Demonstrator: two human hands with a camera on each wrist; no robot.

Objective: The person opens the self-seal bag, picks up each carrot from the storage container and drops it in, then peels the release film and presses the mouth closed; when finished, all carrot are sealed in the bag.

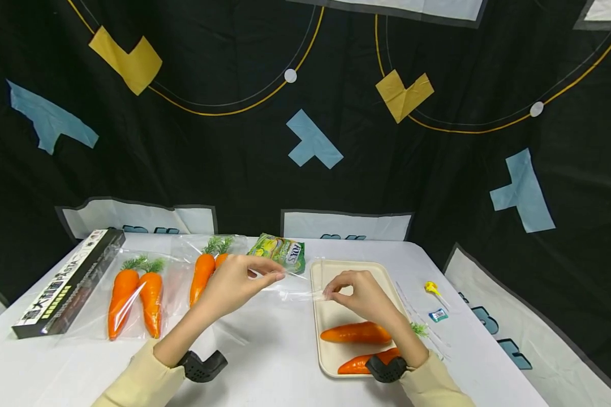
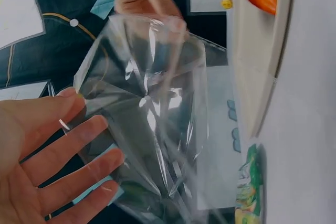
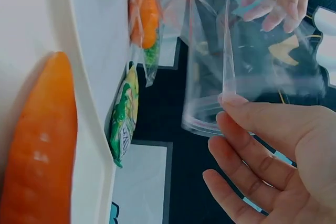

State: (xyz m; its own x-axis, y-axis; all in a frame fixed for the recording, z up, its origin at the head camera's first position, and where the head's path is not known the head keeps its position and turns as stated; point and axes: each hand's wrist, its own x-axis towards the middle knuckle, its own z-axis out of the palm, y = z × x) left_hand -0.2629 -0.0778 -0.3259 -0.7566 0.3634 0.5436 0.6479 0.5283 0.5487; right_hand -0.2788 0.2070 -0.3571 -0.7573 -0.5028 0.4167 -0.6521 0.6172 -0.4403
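A clear plastic bag point(image 2: 147, 98) hangs stretched between both hands above the table, and nothing shows inside it. My left hand point(image 1: 239, 280) pinches one edge with thumb and forefinger, its other fingers spread along the film. The opposite edge is pinched between thumb and forefinger of my right hand point(image 1: 364, 294), over the tray. Below that hand, a cream tray point(image 1: 322, 350) holds an orange carrot point(image 1: 356, 332) and a second carrot point(image 1: 353, 364), partly covered by the right wrist. In the right wrist view a carrot point(image 3: 44, 140) lies close by in the tray.
Bagged carrots point(image 1: 151, 302) with green tops lie at left, and another bagged pair point(image 1: 201, 277) sits behind my left hand. Farther left is a long black box point(image 1: 71, 282). A green FOX'S packet point(image 1: 285, 251) lies at the back; a yellow item point(image 1: 431, 287) and small blue packet point(image 1: 438, 315) lie right.
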